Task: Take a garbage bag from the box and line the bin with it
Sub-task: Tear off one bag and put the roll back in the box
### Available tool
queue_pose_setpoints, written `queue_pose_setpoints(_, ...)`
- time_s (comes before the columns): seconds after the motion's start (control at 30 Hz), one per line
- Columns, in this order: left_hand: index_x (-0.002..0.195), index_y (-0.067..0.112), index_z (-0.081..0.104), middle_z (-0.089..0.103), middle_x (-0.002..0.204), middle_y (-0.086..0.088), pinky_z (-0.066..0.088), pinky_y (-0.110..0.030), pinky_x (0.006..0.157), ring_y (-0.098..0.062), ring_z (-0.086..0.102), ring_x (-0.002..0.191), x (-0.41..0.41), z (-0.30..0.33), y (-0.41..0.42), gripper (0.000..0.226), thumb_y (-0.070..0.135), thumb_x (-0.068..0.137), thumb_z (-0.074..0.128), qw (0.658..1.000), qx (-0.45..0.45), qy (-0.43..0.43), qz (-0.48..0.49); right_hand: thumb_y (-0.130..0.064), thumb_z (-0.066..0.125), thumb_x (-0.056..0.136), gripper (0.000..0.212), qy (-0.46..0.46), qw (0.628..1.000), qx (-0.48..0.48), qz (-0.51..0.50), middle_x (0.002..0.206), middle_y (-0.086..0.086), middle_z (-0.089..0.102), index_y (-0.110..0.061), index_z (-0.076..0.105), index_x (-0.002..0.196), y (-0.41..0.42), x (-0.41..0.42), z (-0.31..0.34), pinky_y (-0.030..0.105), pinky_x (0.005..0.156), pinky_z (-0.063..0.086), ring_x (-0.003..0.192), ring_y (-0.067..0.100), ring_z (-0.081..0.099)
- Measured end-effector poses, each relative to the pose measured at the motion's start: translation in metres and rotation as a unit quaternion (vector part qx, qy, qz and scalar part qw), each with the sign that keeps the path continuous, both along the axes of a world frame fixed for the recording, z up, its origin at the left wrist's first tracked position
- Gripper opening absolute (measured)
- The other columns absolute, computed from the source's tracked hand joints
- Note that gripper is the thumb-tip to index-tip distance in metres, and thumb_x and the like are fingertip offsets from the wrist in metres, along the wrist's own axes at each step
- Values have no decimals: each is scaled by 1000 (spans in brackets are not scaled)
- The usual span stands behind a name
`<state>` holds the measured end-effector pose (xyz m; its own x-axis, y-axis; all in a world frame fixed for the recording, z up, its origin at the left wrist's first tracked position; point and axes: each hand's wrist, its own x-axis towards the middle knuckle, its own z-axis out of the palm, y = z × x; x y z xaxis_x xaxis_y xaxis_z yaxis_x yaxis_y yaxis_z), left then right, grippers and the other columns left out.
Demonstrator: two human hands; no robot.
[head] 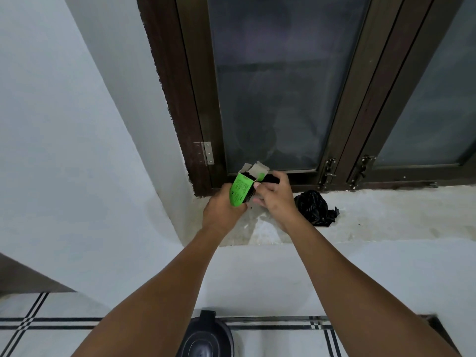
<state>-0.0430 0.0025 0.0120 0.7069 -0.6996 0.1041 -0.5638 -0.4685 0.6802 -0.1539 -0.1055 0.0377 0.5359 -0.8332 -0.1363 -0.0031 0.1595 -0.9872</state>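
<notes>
White walls [77, 124], dark-framed window [278, 86] above concrete sill [386, 215], tiled floor [51, 331].

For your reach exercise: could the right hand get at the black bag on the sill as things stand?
Probably yes: the bag lies uncovered just right of the right hand, though that hand first has to release the box.

Crumpled black bag [315, 208] on windowsill [386, 215]

A plain room in a home, seen at my window sill.

I face white plastered walls [77, 124], a dark wooden window frame [180, 99] with frosted panes [278, 86] and small metal latches [328, 173], a rough concrete sill [386, 215], and a white tiled floor [64, 336] with black lines.
</notes>
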Motion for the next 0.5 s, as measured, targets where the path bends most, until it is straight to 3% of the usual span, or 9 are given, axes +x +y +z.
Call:
queue_pose_setpoints(0.13, 152, 29, 31, 66, 128, -4, 57, -44, 89, -28, 64, 115, -4, 2, 0, 87, 35, 83, 84, 998, 30, -51, -18, -26, 63, 101, 31, 4, 1000, -5, 3, 112, 5, 68, -15, 57, 130, 4, 5, 3, 40, 86, 61, 110, 17, 67)
queue_pose_setpoints(0.3, 159, 36, 21, 50, 149, -7, 54, -43, 97, -29, 59, 127, -9, 1, 3, 100, 32, 83, 86, 994, 44, -65, -74, -21, 63, 100, 29, 49, 998, -49, 13, 111, 11, 68, -20, 57, 128, 2, 8, -1, 44, 80, 64, 104, 24, 70)
queue_pose_setpoints(0.4, 157, 36, 26, 48, 151, -5, 53, -42, 101, -28, 56, 131, -8, 0, 5, 90, 32, 87, 83, 993, 45, -51, -94, -17, 69, 96, 42, 57, 996, -63, 16, 107, 7, 72, -23, 53, 135, 2, 9, -4, 46, 87, 62, 101, 22, 72)
queue_pose_setpoints(0.5, 155, 35, 28, 53, 148, -4, 53, -44, 102, -28, 57, 131, -6, 2, 5, 88, 31, 86, 84, 993, 41, -47, -98, -10, 72, 92, 72, 39, 998, -44, 2, 108, -1, 73, -27, 35, 152, 0, 9, -2, 40, 94, 59, 102, 13, 69)
